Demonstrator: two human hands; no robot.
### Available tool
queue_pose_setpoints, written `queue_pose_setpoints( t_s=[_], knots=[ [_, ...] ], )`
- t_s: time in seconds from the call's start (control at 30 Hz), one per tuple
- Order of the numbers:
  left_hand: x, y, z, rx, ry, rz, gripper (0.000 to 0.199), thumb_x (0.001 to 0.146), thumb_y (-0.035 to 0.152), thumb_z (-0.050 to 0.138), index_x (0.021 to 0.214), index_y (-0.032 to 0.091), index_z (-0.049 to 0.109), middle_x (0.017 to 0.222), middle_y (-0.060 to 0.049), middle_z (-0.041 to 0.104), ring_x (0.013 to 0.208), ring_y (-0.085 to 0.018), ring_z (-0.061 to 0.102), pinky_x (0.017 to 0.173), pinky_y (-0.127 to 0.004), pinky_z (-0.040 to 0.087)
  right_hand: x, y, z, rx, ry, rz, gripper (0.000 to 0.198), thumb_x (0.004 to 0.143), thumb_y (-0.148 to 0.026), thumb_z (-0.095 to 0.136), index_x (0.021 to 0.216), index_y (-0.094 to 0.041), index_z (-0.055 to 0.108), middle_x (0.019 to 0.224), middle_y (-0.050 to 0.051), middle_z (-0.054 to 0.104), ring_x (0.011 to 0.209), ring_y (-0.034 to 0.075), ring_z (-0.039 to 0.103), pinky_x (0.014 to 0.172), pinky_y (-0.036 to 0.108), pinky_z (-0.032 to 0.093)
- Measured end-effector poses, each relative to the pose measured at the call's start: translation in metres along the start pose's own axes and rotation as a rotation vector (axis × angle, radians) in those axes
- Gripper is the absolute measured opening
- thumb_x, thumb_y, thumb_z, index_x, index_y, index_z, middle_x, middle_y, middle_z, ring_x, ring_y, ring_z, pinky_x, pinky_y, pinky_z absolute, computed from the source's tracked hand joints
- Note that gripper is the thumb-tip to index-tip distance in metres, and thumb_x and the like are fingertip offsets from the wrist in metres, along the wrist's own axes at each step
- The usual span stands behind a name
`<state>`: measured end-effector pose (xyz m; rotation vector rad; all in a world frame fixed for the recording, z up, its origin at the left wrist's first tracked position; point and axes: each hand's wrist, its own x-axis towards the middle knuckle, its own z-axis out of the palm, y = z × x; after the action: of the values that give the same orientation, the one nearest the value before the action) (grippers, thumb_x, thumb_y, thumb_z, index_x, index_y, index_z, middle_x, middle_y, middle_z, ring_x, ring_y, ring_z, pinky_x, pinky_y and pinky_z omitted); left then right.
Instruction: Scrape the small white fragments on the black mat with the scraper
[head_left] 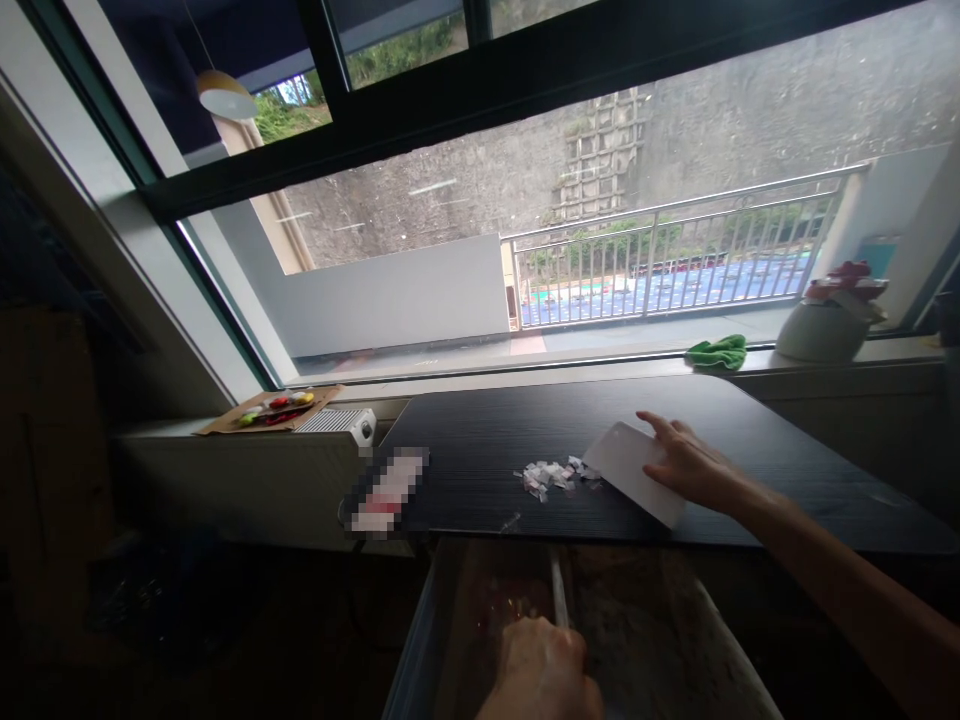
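Observation:
My right hand (688,465) is at the right of the dark table (465,420), holding a flat white card (628,465). Its thumb lies over the card's face, and the index finger stretches past the upper edge. Beside the card's left corner lies a small heap of torn white paper scraps (549,478). Lower down, my left hand (538,665) is closed around a thin pale strip (559,590), whose kind I cannot make out. That hand is over a dim open drawer or bin (487,600) just below the table's front edge; its contents are too dark to tell.
A blurred-out flat item (386,492) lies at the table's left end. Left of it, a tray of colourful pieces (277,405) rests near a white slatted box (341,424). On the windowsill are a green cloth (717,352) and a pale pot with a red top (825,325).

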<state>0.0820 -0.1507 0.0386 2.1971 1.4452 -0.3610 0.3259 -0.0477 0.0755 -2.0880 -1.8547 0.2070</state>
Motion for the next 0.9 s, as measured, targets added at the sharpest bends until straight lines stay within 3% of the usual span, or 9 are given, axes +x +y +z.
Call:
queue_pose_setpoints(
  t_s=[0.1,0.2,0.3,0.4,0.53,0.73,0.9],
  knots=[
    [-0.001,-0.002,0.001,-0.009,0.001,0.000,0.044,0.074,0.025,0.047,0.105,0.008,0.072,0.102,-0.023,0.071,0.101,-0.038,0.065,0.090,-0.048,0.050,-0.002,0.001,-0.008,0.095,0.109,-0.028,0.066,0.075,-0.022,0.052,0.140,-0.015,0.047,0.111,0.012,0.067,0.092,0.027,0.066,0.077,0.033,0.049],
    [-0.001,-0.002,0.003,-0.020,0.009,-0.017,0.043,0.075,0.024,0.046,0.107,0.011,0.072,0.104,-0.020,0.071,0.103,-0.036,0.065,0.091,-0.047,0.049,-0.010,-0.009,-0.017,0.185,0.197,-0.089,0.040,0.075,-0.030,0.053,0.111,-0.021,0.069,0.099,0.007,0.073,0.086,0.026,0.067,0.075,0.034,0.050],
    [-0.001,0.002,0.001,-0.016,-0.012,-0.030,0.041,0.076,0.026,0.048,0.107,0.011,0.072,0.104,-0.020,0.071,0.102,-0.036,0.065,0.090,-0.046,0.050,-0.017,-0.023,-0.017,0.313,0.174,-0.191,0.027,0.075,-0.031,0.053,0.093,-0.021,0.071,0.086,0.006,0.074,0.077,0.024,0.067,0.069,0.033,0.051],
    [-0.001,0.007,-0.006,0.003,-0.075,-0.069,0.039,0.077,0.024,0.050,0.107,0.011,0.073,0.105,-0.020,0.071,0.102,-0.036,0.065,0.089,-0.046,0.051,-0.019,-0.032,-0.004,0.437,0.092,-0.211,0.028,0.078,-0.037,0.054,0.096,-0.021,0.069,0.077,0.005,0.074,0.069,0.024,0.068,0.062,0.033,0.053],
    [0.003,0.015,-0.011,0.046,-0.145,-0.108,0.038,0.078,0.025,0.052,0.108,0.013,0.072,0.106,-0.019,0.071,0.104,-0.035,0.065,0.089,-0.046,0.052,-0.018,-0.027,0.018,0.554,0.070,-0.248,0.029,0.079,-0.042,0.058,0.098,-0.022,0.067,0.081,0.006,0.076,0.071,0.025,0.071,0.063,0.034,0.057],
    [0.012,0.025,-0.003,0.083,-0.090,0.016,0.035,0.078,0.025,0.052,0.097,0.006,0.074,0.095,-0.022,0.072,0.095,-0.037,0.067,0.084,-0.045,0.054,-0.018,-0.006,0.023,0.607,0.047,-0.227,0.032,0.080,-0.039,0.057,0.106,-0.024,0.066,0.083,0.006,0.078,0.079,0.027,0.073,0.069,0.036,0.059],
    [0.005,0.015,-0.003,0.049,-0.025,-0.003,0.037,0.077,0.025,0.051,0.099,0.006,0.074,0.097,-0.023,0.071,0.098,-0.037,0.066,0.088,-0.045,0.052,-0.020,-0.002,0.016,0.543,0.090,-0.227,0.033,0.079,-0.043,0.058,0.106,-0.026,0.066,0.084,0.005,0.078,0.083,0.029,0.073,0.073,0.039,0.059]
  ],
)
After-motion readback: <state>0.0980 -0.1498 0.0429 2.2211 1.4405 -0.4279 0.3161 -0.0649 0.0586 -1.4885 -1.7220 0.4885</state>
